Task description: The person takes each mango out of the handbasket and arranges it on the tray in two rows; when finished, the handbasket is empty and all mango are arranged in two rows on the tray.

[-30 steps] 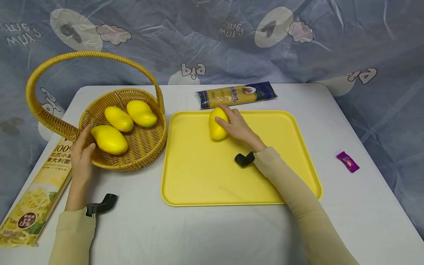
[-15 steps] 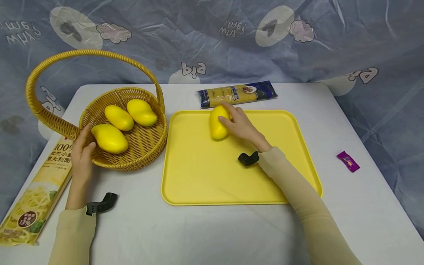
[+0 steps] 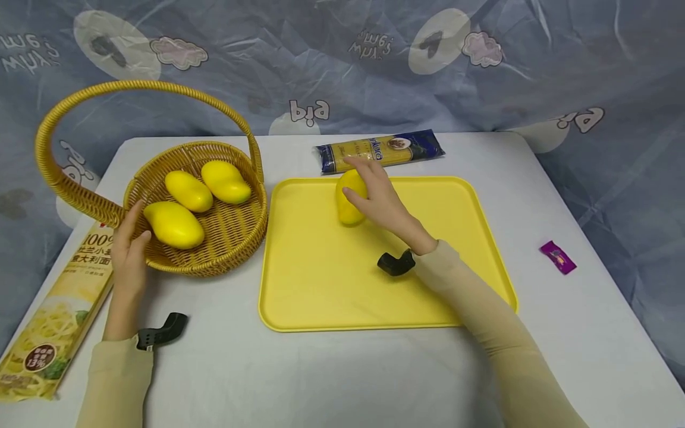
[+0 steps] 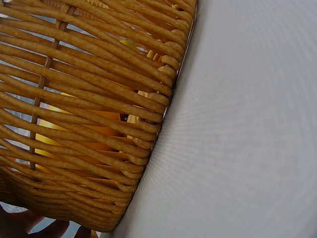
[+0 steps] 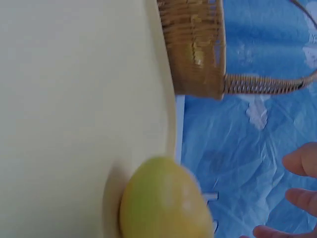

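Several yellow mangoes are in view. One mango [image 3: 350,202] lies on the yellow tray [image 3: 321,285] near its back edge. Over that mango is my right hand [image 3: 382,205], thumb and fingers spread; a gap shows between fingertips and mango [image 5: 163,203] in the right wrist view. Three mangoes, one of them a front mango [image 3: 175,226], lie in the wicker basket [image 3: 235,249] at the left. My left hand [image 3: 127,258] rests against the basket's left side with extended fingers; the left wrist view shows mostly the woven wall [image 4: 84,109], its fingers partly hidden.
A blue-and-yellow spaghetti packet [image 3: 380,151] lies behind the tray. A long noodle packet [image 3: 59,321] lies left of the basket, partly under my left arm. A small purple wrapped sweet [image 3: 558,257] is at the right. The basket's tall handle [image 3: 144,86] arches upward.
My right hand has let go of the mango on the tray, its fingers spreading and lifting off. The mango stays in place. My left hand and the basket have not visibly moved.
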Tool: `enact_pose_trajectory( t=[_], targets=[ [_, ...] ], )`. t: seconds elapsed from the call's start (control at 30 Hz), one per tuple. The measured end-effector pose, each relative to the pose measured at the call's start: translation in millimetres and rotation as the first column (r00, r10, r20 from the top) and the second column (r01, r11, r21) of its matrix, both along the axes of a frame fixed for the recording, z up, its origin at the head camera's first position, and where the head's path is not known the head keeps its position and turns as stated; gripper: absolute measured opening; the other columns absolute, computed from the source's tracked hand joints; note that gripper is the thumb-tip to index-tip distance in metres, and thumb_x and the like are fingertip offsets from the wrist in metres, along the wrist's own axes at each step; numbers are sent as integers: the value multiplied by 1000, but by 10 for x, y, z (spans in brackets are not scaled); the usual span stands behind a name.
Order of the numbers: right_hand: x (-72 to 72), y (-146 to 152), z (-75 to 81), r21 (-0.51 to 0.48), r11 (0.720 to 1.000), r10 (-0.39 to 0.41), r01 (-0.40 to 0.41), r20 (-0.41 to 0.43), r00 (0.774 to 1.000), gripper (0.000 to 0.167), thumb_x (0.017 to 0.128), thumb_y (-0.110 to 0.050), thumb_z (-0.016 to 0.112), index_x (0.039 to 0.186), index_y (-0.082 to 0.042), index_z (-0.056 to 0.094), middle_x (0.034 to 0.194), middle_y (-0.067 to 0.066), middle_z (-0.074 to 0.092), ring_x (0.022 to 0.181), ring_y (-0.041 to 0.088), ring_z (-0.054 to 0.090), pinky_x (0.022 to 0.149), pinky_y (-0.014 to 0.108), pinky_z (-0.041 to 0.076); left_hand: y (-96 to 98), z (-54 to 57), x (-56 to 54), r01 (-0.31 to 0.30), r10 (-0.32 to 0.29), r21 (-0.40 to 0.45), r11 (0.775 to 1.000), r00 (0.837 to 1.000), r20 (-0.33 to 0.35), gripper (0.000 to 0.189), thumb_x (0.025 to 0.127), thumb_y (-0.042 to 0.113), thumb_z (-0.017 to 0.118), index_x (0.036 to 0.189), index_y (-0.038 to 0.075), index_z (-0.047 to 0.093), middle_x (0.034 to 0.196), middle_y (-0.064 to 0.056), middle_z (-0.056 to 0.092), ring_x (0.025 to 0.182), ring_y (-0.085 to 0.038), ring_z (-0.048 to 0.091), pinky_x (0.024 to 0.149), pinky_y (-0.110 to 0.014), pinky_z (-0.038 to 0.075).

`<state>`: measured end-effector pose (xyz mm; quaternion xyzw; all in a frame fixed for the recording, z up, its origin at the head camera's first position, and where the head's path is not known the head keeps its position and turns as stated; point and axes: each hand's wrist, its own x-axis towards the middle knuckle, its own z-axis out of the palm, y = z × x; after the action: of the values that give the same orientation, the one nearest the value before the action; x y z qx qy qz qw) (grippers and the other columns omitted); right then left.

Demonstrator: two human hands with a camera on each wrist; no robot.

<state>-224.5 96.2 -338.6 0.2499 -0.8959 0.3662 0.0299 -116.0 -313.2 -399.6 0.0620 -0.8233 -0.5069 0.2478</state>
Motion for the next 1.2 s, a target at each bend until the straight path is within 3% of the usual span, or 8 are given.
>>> enact_pose_trajectory(
  t=[0.27,0.57,0.67,0.8,0.93,1.1,1.2],
  targets=[
    [236,-372,11,-153,979,117,-133,-105,988,51,90,-12,56,139,-7,42,133,16,45,114,29,49,95,43,44,-23,-25,-14,7,-7,13,1000,1000,-25,50,92,6,38,142,11,42,147,6,43,130,6,33,112,-24,18],
    [362,-923,-12,-241,931,254,-273,-106,961,47,91,-10,52,137,-8,45,132,13,48,112,25,53,93,34,48,-25,-41,-10,-26,26,-2,1000,999,-29,49,92,6,39,140,12,45,146,6,44,128,8,33,110,-24,20],
    [359,-1108,5,-249,921,286,-299,-91,954,47,91,-10,51,137,-9,45,131,12,49,110,22,53,91,29,48,-5,-61,-5,-97,91,-67,993,991,-95,46,90,7,40,133,11,54,138,6,53,117,13,40,103,-17,26],
    [322,-1334,21,-247,910,326,-332,-65,943,47,90,-10,51,137,-8,44,129,12,50,109,20,54,90,27,48,3,-102,-19,-166,134,-130,978,965,-224,43,85,7,43,123,7,62,120,21,61,103,18,45,89,-9,31],
    [268,-1537,29,-211,910,361,-356,-13,932,49,90,-9,52,139,-8,42,130,13,48,110,22,55,91,25,48,-16,-133,-34,-114,78,-127,985,964,-254,43,85,4,44,125,4,60,119,32,54,109,16,45,94,-11,31],
    [174,-1805,37,-88,918,394,-388,85,915,51,92,-14,52,141,-12,39,136,10,46,110,20,53,89,19,45,-28,-140,-20,-48,22,-109,993,973,-229,46,85,-1,43,130,0,54,129,24,53,117,12,41,101,-15,27],
    [120,-1967,35,-9,907,419,-421,122,900,51,93,-16,51,142,-13,38,138,8,47,113,18,51,90,17,41,22,-81,20,-14,-12,-100,995,968,-250,46,84,-4,42,129,-6,52,129,24,52,118,11,41,103,-15,26]
  ],
)
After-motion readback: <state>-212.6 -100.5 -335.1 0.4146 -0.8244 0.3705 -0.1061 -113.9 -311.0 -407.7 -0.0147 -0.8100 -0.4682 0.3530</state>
